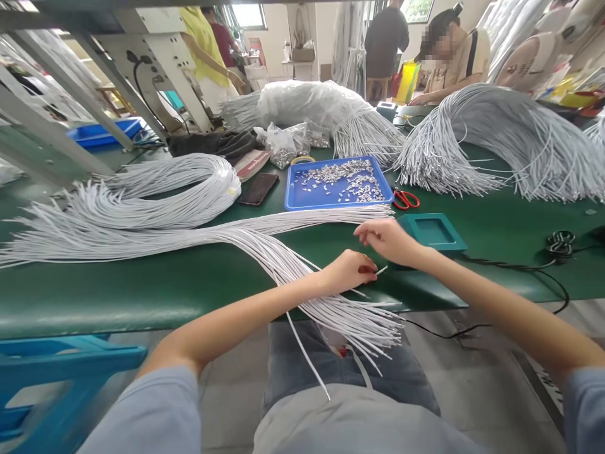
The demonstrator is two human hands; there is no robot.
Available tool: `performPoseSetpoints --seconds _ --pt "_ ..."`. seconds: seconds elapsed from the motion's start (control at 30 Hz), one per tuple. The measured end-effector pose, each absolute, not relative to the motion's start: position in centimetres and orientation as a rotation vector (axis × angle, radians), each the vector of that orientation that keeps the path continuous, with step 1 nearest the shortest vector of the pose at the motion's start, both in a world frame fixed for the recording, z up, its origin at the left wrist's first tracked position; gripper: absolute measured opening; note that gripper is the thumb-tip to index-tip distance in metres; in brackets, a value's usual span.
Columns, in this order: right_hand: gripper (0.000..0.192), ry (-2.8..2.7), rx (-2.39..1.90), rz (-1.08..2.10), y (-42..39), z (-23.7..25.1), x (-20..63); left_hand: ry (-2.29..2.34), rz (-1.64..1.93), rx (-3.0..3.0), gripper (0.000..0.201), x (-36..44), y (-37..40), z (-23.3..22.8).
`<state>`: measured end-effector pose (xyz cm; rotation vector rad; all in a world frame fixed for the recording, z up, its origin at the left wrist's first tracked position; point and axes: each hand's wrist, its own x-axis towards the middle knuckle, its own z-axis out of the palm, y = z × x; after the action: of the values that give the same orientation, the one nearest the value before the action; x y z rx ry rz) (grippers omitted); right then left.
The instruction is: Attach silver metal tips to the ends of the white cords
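Note:
My left hand point(347, 270) pinches the end of one white cord point(380, 270) near the front edge of the green table point(142, 284). My right hand point(387, 239) hovers just above and right of it, fingers curled and pinched, whether on a small piece I cannot tell. A long bundle of white cords point(265, 249) lies across the table and hangs off its edge over my lap. A blue tray point(297, 198) of small metal clips point(345, 180) sits just behind my hands.
A teal box point(432, 232) stands right of my hands, red-handled scissors point(405, 200) behind it. A phone point(258, 188) lies left of the tray. Big cord heaps point(496, 139) fill the back. A black cable point(520, 268) trails right. People work at the far side.

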<state>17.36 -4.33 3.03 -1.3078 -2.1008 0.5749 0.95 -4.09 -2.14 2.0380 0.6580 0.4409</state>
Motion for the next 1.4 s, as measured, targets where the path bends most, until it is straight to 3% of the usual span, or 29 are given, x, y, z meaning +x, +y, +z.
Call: performPoseSetpoints --seconds 0.03,0.17,0.27,0.33,0.57,1.4 --pt "0.033 -2.210 -1.305 0.668 -4.6 2.9 16.4 0.627 0.415 2.089 0.006 0.2 -4.7 -1.9" --pt "0.034 -2.376 -1.214 1.109 -4.9 1.5 13.7 0.482 0.304 2.581 0.027 -4.4 -5.1 0.1" --pt "0.036 -2.336 -1.154 1.264 -4.9 0.3 13.1 0.958 0.316 2.816 0.032 -7.7 -2.2 1.7" --pt "0.037 -2.348 -1.062 1.315 -5.1 -0.4 13.2 1.378 0.100 2.883 0.029 -8.7 0.5 2.1" --pt "0.039 -2.082 -0.979 1.496 -5.4 -1.6 13.5 1.415 -0.153 2.901 0.031 -7.8 4.9 1.3" --pt "0.037 -2.115 -1.015 1.374 -5.4 -1.5 13.3 1.648 0.064 2.758 0.032 -7.9 2.9 0.0"
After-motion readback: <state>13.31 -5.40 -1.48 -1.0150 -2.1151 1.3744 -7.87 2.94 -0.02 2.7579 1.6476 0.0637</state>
